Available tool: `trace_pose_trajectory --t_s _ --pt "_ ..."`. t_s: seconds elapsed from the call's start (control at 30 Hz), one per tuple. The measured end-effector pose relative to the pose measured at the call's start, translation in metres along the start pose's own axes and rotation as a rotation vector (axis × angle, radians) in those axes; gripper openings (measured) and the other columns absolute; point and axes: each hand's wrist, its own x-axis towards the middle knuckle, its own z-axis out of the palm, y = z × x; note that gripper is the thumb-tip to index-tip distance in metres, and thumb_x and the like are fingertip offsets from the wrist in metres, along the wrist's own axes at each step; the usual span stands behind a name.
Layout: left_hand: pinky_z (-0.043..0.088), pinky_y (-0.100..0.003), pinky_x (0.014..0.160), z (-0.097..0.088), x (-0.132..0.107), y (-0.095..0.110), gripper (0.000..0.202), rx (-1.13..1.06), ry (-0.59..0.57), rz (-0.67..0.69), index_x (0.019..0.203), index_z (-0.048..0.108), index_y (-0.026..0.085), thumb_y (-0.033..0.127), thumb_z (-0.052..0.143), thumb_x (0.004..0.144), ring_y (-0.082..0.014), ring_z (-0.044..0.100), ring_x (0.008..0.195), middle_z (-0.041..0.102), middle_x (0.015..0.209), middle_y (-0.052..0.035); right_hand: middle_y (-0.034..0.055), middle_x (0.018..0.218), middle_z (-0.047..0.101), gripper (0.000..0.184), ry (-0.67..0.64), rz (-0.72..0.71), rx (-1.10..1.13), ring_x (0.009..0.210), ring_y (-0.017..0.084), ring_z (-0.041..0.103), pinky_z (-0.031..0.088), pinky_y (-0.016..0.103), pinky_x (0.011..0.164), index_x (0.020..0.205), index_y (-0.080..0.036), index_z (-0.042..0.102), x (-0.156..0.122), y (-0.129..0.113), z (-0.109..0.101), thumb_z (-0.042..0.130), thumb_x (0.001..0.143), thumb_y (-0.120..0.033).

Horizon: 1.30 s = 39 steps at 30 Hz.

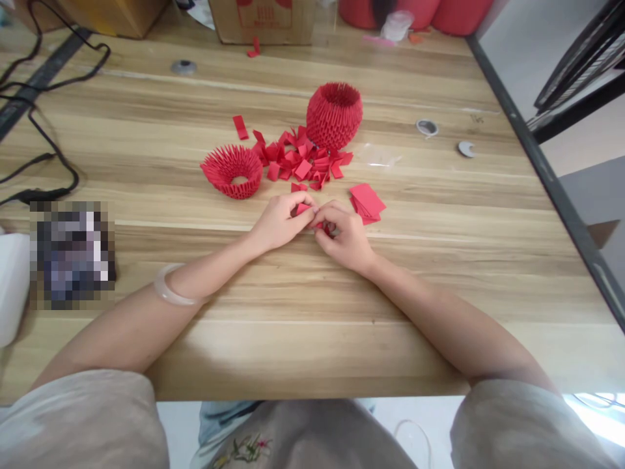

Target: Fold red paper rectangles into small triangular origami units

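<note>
My left hand [283, 220] and my right hand [343, 234] meet at the middle of the table, fingertips touching. Between them they pinch a small piece of red paper [303, 209], partly hidden by the fingers. Just right of my right hand lies a stack of flat red paper rectangles [367, 200]. Beyond the hands spreads a pile of folded red paper pieces [303, 163]. A round red vase shape [334, 117] built of folded pieces stands behind that pile. To its left sits a shorter spiky red paper bowl [233, 172] with an open bottom.
Cardboard boxes [266, 26] and red containers [459, 16] line the table's back. Black cables [53, 143] run along the left, above a blurred-out dark object [75, 254]. Cable-hole rings [426, 127] and a clear plastic scrap [381, 156] are at the right.
</note>
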Motion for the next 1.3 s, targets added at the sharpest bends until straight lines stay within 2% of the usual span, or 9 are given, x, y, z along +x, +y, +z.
trace_pose_trajectory --t_s 0.37,0.63,1.03,1.3 --pt "0.031 -0.022 0.050 0.0015 -0.0001 -0.0021 0.019 -0.030 0.005 -0.014 0.079 0.059 0.015 0.032 0.051 0.080 -0.0093 0.041 0.053 0.051 0.060 0.0011 0.0028 0.079 0.054 0.015 -0.003 0.001 0.004 0.061 0.010 0.047 0.042 0.024 0.058 0.071 -0.017 0.058 0.0007 -0.0012 -0.0010 0.048 0.068 -0.007" --pt "0.034 -0.022 0.052 0.0011 0.0000 0.0001 0.019 -0.027 0.001 -0.014 0.080 0.060 0.014 0.031 0.050 0.081 -0.0095 0.044 0.056 0.054 0.065 0.0002 0.0031 0.079 0.056 0.015 0.008 -0.004 0.001 0.062 0.010 0.047 0.043 0.024 0.059 0.071 -0.017 0.058 0.0005 -0.0016 -0.0014 0.048 0.067 -0.006" --pt "0.029 -0.021 0.048 0.0010 -0.0001 -0.0012 0.020 -0.040 -0.004 -0.015 0.079 0.059 0.014 0.032 0.051 0.081 -0.0082 0.038 0.051 0.048 0.058 0.0021 0.0032 0.078 0.054 0.016 0.004 -0.011 -0.002 0.061 0.010 0.047 0.042 0.023 0.059 0.072 -0.016 0.060 0.0004 -0.0011 -0.0012 0.048 0.067 -0.006" --pt "0.032 -0.021 0.050 0.0004 -0.0002 0.0005 0.019 -0.033 0.006 0.003 0.080 0.060 0.014 0.030 0.051 0.080 -0.0085 0.042 0.054 0.051 0.061 0.0015 0.0037 0.079 0.055 0.015 0.019 -0.032 -0.002 0.062 0.009 0.047 0.042 0.023 0.059 0.073 -0.015 0.061 0.0004 0.0001 -0.0004 0.049 0.067 -0.007"
